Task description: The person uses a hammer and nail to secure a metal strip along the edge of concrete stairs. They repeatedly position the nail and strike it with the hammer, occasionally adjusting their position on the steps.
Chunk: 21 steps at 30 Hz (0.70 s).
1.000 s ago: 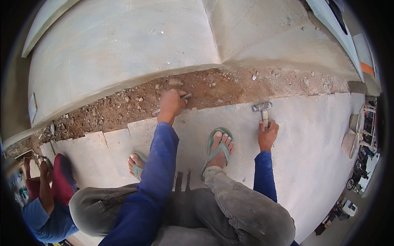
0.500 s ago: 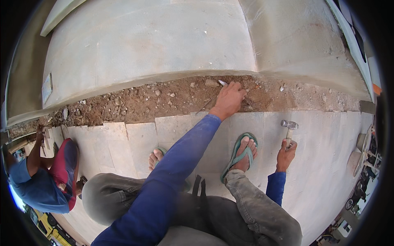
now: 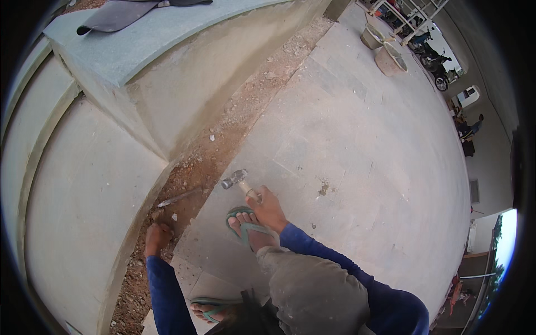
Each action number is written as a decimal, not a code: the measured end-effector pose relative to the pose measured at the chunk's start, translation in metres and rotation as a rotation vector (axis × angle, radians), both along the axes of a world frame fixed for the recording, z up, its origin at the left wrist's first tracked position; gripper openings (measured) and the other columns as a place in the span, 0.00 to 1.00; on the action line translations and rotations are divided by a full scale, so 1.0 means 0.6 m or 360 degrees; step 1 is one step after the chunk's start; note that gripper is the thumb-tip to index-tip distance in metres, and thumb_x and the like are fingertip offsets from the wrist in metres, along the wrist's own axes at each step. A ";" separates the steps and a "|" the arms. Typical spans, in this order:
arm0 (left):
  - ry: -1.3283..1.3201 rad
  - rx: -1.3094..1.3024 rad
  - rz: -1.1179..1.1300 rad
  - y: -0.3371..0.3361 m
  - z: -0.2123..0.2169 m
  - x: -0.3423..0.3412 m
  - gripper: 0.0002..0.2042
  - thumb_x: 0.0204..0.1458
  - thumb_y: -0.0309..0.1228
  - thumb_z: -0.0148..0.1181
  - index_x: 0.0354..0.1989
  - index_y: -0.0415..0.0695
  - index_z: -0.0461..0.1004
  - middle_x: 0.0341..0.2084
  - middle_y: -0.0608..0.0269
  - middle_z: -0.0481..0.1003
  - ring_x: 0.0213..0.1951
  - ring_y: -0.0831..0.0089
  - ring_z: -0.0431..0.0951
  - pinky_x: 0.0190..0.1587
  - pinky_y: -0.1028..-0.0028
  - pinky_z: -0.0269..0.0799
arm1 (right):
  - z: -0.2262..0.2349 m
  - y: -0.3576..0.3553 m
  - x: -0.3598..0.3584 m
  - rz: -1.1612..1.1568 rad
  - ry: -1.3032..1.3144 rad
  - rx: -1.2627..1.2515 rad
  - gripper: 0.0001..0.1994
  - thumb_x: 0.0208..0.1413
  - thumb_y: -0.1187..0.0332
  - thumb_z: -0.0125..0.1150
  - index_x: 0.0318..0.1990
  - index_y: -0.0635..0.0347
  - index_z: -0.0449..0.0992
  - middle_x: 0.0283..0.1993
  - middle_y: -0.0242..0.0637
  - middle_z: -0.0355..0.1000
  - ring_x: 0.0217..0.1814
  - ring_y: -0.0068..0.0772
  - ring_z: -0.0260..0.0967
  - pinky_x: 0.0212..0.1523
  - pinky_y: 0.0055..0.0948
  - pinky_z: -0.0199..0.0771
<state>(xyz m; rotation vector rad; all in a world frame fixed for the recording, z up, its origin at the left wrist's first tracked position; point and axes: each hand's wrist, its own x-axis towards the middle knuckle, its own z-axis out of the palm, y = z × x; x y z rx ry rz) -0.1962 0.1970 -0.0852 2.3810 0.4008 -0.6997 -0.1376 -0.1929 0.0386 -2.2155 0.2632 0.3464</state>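
My right hand (image 3: 268, 209) is closed round the light handle of a hammer (image 3: 235, 178), just above my right foot in its green flip-flop (image 3: 245, 224). The metal hammer head points left, over the edge of the paving. My left hand (image 3: 158, 239) is down in the strip of bare soil (image 3: 195, 174), fingers curled in against the dirt. Whatever they grip, if anything, is hidden. Just beyond these fingers a slender grey metal bar (image 3: 180, 197), chisel-like, lies across the soil. A small white stone chip (image 3: 174, 216) rests beside the hand.
A low concrete wall (image 3: 184, 95) with a raised ledge borders the soil on the left. On the ledge lies a dark cap (image 3: 120, 14). Pale paving (image 3: 346, 145) spreads to the right. Two buckets (image 3: 389, 59) and a motorcycle (image 3: 438, 67) stand far off.
My view has swung to the right, so the co-worker at the left is out of sight. My left hand is now nearer me than the metal bar. The hammer stays in my right hand.
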 end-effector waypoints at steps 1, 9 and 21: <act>0.0037 -0.0214 -0.0018 0.021 0.004 0.023 0.08 0.50 0.28 0.60 0.26 0.40 0.83 0.22 0.50 0.81 0.24 0.59 0.84 0.35 0.63 0.81 | -0.004 0.015 0.004 0.0023 -0.0008 0.0088 0.23 0.60 0.57 0.62 0.51 0.70 0.71 0.39 0.56 0.78 0.44 0.55 0.79 0.46 0.43 0.77; -0.0566 0.0118 -0.1202 -0.037 0.230 0.227 0.08 0.52 0.19 0.56 0.39 0.36 0.78 0.26 0.55 0.81 0.19 0.69 0.81 0.20 0.70 0.77 | 0.072 0.005 0.013 0.0047 0.0304 0.0432 0.19 0.63 0.58 0.60 0.44 0.71 0.76 0.35 0.41 0.74 0.27 0.27 0.73 0.31 0.32 0.74; -0.0168 -0.1812 0.0165 -0.443 0.225 0.377 0.11 0.61 0.32 0.57 0.48 0.40 0.74 0.35 0.58 0.80 0.25 0.69 0.81 0.28 0.76 0.77 | 0.200 -0.165 -0.085 -0.0263 -0.0754 0.0115 0.19 0.65 0.56 0.57 0.48 0.66 0.68 0.28 0.42 0.69 0.28 0.31 0.71 0.32 0.34 0.71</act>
